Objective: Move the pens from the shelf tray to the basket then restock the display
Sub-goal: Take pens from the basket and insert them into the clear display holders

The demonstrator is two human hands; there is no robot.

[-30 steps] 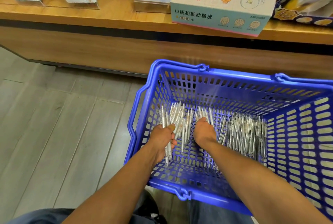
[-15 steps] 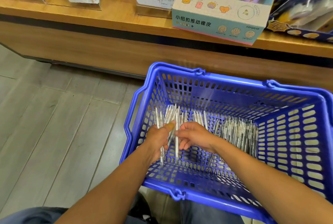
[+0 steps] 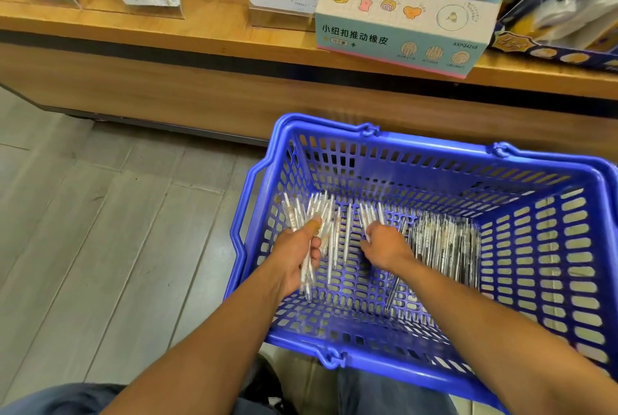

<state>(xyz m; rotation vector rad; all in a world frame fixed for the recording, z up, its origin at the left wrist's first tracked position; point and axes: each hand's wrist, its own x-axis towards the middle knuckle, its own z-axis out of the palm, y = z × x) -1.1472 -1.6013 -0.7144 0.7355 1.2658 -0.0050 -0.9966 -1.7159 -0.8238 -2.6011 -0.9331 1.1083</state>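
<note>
Pens [image 3: 434, 247] lie in the basket [image 3: 434, 154], the left hand [image 3: 294, 257] curled round a bunch, the right hand [image 3: 384, 245] down on others, its fingers hidden, so loose ones might slip from that full fist through the slots

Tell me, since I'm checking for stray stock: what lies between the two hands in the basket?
In the head view, a few loose white pens lie on the basket floor between the left hand and right hand.
</note>
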